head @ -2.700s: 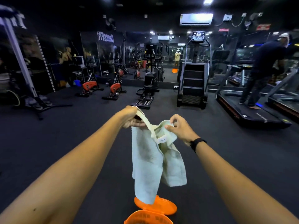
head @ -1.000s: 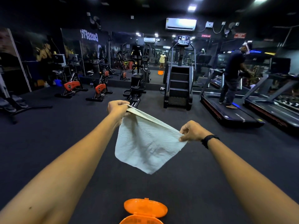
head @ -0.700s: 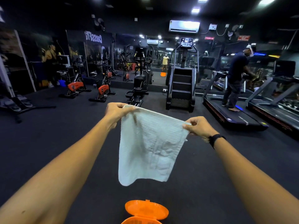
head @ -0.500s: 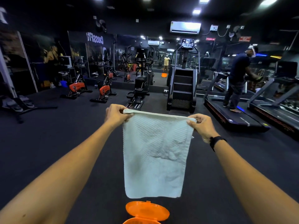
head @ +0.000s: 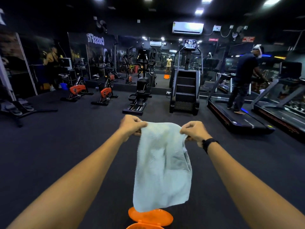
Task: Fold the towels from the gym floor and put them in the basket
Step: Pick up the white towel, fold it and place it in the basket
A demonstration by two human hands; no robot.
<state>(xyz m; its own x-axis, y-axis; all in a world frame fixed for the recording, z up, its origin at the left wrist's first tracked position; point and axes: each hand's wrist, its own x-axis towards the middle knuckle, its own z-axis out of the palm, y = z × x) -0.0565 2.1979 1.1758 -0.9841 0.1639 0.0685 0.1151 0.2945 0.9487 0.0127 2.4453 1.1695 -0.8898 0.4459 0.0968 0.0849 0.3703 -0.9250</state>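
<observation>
A pale green towel [head: 162, 167] hangs in the air in front of me, held by its top edge. My left hand [head: 132, 127] grips the top left corner and my right hand [head: 194, 132] grips the top right corner, both at arm's length. The top edge sags and bunches between the hands. Directly below the towel's lower edge stands the orange basket [head: 143, 226] with its orange lid [head: 151, 216] flipped open; only the basket's rim shows at the frame's bottom.
Dark rubber floor spreads all around. Ahead stand a stair climber [head: 185, 90], an elliptical [head: 140, 95] and orange exercise bikes [head: 105, 95]. A person [head: 242, 80] stands on a treadmill [head: 237, 116] to the right. A mirror wall closes the back.
The towel went from bunched to stretched flat between my hands; now my hands have moved closer together, so the top edge sags and the towel narrows.
</observation>
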